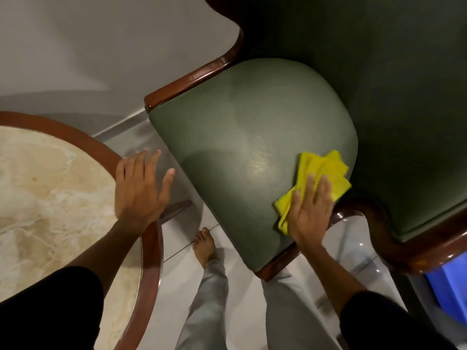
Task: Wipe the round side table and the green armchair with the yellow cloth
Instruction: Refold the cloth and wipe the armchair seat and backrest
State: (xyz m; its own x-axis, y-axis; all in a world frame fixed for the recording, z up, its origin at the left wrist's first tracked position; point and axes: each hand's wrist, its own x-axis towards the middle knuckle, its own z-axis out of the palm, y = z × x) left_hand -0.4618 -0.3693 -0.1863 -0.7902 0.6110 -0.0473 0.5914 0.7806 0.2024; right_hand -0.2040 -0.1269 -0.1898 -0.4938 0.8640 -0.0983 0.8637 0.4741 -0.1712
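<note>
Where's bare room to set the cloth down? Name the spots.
The round side table: its marble top is bare inside the wooden rim. The armchair seat is bare left of the yellow cloth. It's crowded only under the right hand.

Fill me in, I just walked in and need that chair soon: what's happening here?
A person is cleaning the green armchair. Their right hand presses a folded yellow cloth flat against the seat cushion, near its right edge. Their left hand is open and empty, hovering at the rim of the round side table beside the chair. Nothing lies on the part of the tabletop in view.
</note>
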